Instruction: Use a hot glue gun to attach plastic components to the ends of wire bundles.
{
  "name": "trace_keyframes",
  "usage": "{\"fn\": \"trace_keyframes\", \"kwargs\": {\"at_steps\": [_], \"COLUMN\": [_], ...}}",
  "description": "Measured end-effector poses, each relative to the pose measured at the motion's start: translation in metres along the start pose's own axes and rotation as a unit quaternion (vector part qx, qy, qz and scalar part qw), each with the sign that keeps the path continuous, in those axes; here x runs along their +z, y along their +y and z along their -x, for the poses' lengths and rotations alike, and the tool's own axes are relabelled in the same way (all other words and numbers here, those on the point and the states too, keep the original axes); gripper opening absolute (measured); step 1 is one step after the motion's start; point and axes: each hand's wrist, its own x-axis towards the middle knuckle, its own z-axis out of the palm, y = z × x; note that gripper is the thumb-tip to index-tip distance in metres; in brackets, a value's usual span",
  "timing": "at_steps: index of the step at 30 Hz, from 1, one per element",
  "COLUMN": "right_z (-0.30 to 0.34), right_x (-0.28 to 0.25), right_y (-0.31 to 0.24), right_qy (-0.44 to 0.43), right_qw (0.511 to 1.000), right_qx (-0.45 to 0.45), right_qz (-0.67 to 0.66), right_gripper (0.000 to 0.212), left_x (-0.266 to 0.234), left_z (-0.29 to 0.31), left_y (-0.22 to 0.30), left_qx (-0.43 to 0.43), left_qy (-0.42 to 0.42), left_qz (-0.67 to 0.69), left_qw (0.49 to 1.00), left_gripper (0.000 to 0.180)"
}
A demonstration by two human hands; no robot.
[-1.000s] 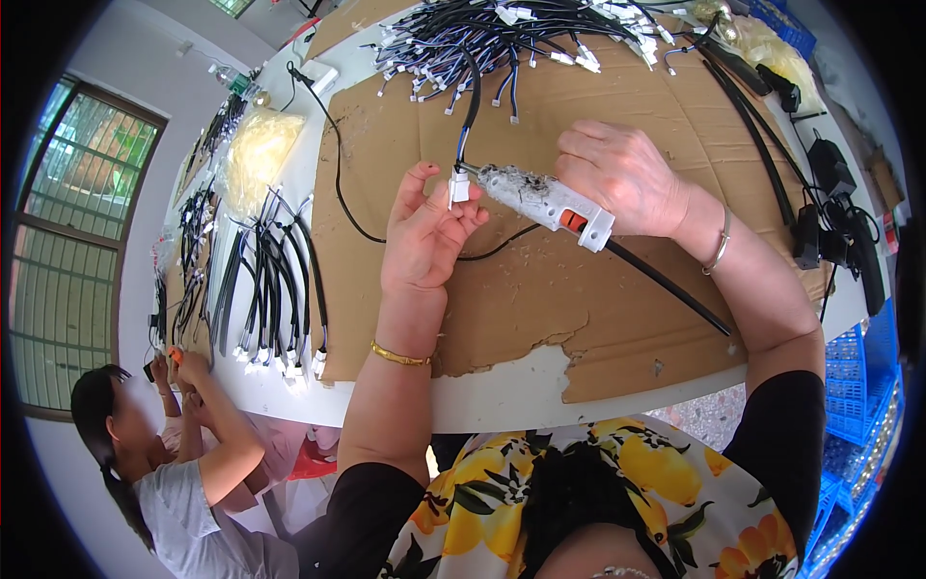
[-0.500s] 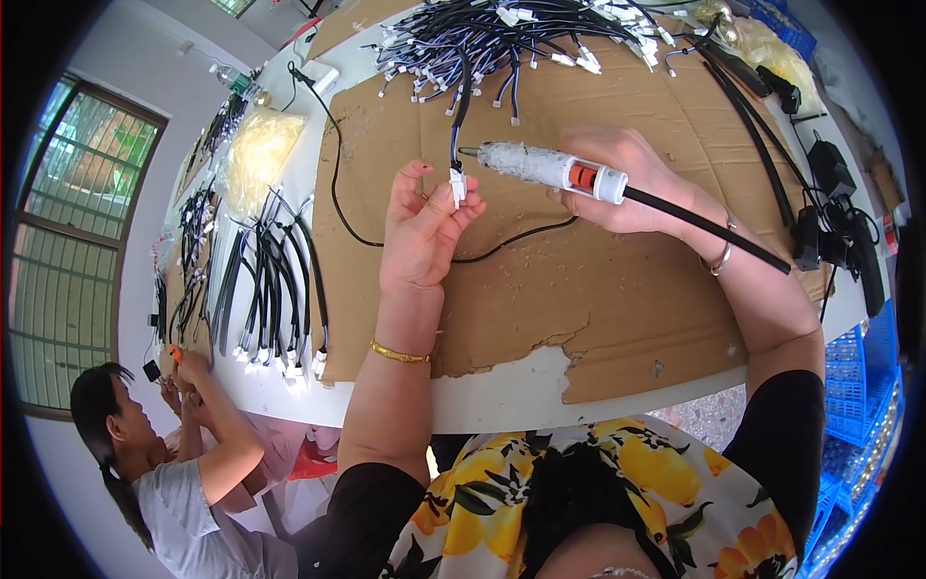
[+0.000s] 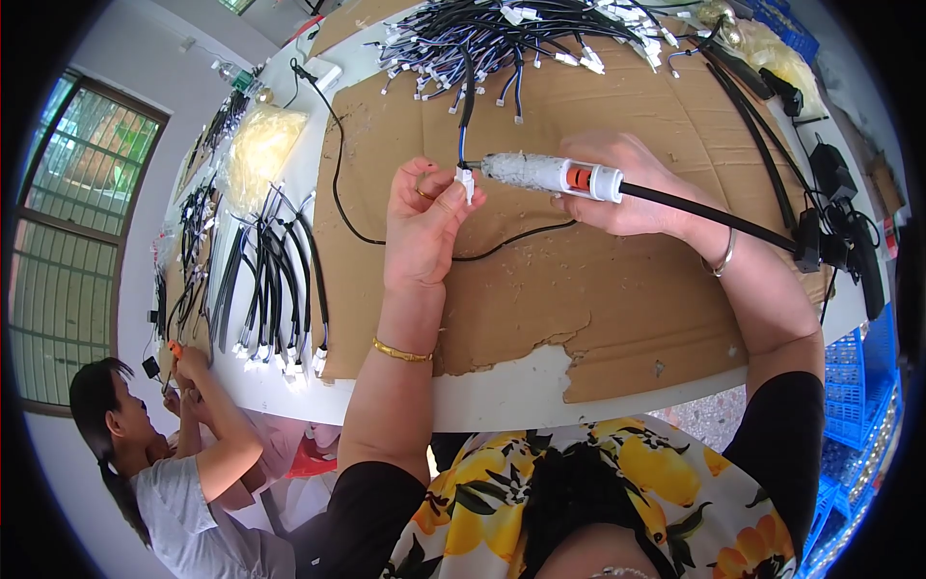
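Between the thumb and fingers of my left hand [image 3: 421, 222] is a small white connector [image 3: 468, 187], pinched where its wires enter. Its black-sleeved cable [image 3: 468, 92], with blue wire showing below the sleeve, runs up toward the pile at the back. My right hand [image 3: 627, 183] is wrapped round a glue gun [image 3: 526, 172] with a white, residue-coated front. The gun's nozzle meets the connector's wire end, though whether it touches is too small to tell. A black glue stick [image 3: 709, 212] sticks out of the gun's rear.
Cardboard [image 3: 521, 299] covers the white table [image 3: 482, 410]. Many cables with white connectors [image 3: 502, 48] lie heaped at the back. More cables [image 3: 275, 289] and a plastic bag [image 3: 260, 154] lie left. Black adapters [image 3: 831, 169] sit right. A co-worker [image 3: 145, 444] works at lower left.
The glue gun has moved slightly left and its nozzle has come up to the connector's wire end. My left hand has tilted the connector a little and shifted slightly right.
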Motion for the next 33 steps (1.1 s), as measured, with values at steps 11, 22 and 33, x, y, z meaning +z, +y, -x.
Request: {"fn": "trace_keyframes", "kwargs": {"at_steps": [11, 22, 33], "right_z": [0.0, 0.0, 0.0], "right_x": [-0.002, -0.004, -0.005], "right_y": [-0.007, -0.009, -0.011], "right_qy": [-0.002, -0.001, -0.006], "right_qw": [0.996, 0.997, 0.995], "right_qx": [0.056, 0.064, 0.09], "right_qz": [-0.069, -0.039, -0.042], "right_gripper": [0.014, 0.015, 0.014], "left_x": [-0.003, 0.008, 0.017], "left_z": [-0.002, -0.001, 0.002], "left_y": [-0.001, 0.001, 0.003], "left_qx": [0.042, 0.12, 0.146], "left_qy": [0.012, 0.053, 0.083], "left_qz": [-0.039, -0.139, -0.194], "left_qw": [0.998, 0.982, 0.966], "left_gripper": [0.032, 0.031, 0.031]}}
